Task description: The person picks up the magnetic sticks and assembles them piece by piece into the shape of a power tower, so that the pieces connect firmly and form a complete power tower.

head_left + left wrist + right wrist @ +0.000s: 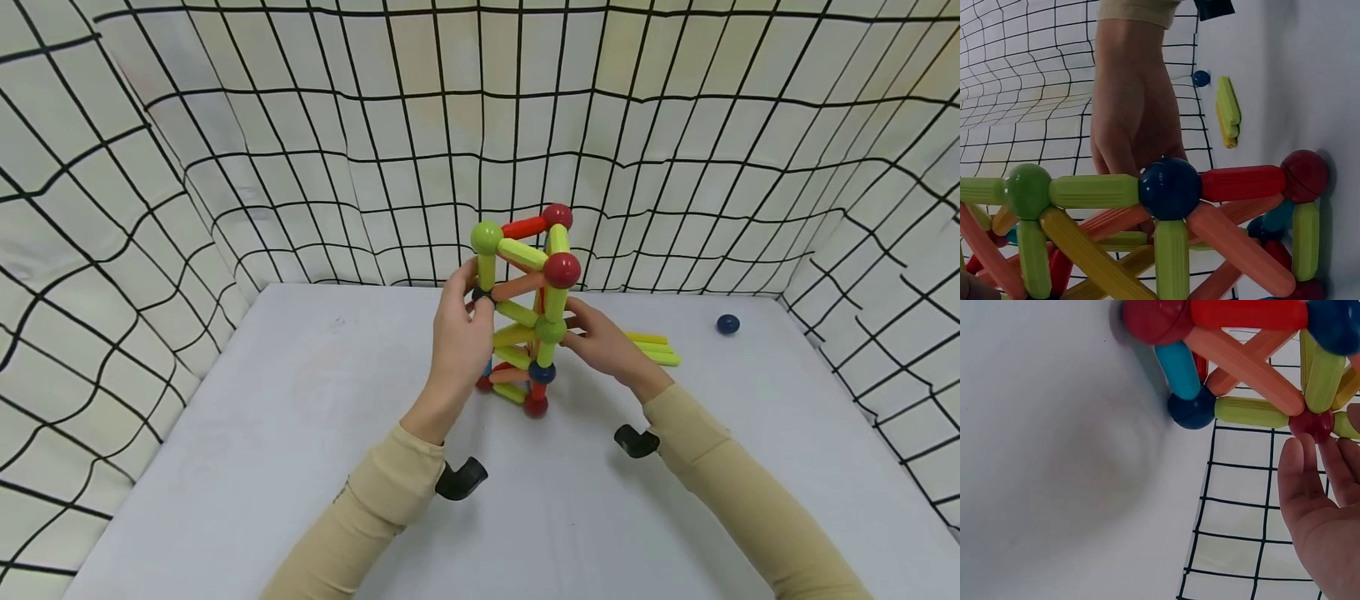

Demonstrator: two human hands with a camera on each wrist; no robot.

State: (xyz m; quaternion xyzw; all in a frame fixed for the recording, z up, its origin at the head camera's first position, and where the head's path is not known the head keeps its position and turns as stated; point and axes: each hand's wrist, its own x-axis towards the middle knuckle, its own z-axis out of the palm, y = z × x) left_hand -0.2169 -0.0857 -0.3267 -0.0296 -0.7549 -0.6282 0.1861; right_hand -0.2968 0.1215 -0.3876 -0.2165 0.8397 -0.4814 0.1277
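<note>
A tall tower of magnetic rods and balls (pixel 551 330) stands upright on the white table, with red, green, yellow, orange and blue parts. My left hand (pixel 463 333) grips its left side near the top, thumb and fingers around a black ball (pixel 482 294) below the green top ball (pixel 487 238). On the other side, my right hand (pixel 607 342) holds the tower about mid-height. The right wrist view shows that hand's fingertips (pixel 1307 450) at a red ball (pixel 1313 425). Part of the right hand's fingers are hidden behind the rods in the left wrist view.
Several loose yellow and green rods (pixel 656 350) lie to the right behind my right hand. A single dark blue ball (pixel 727 324) sits farther right. Black netting (pixel 480 125) over white sheeting encloses the table's back and sides.
</note>
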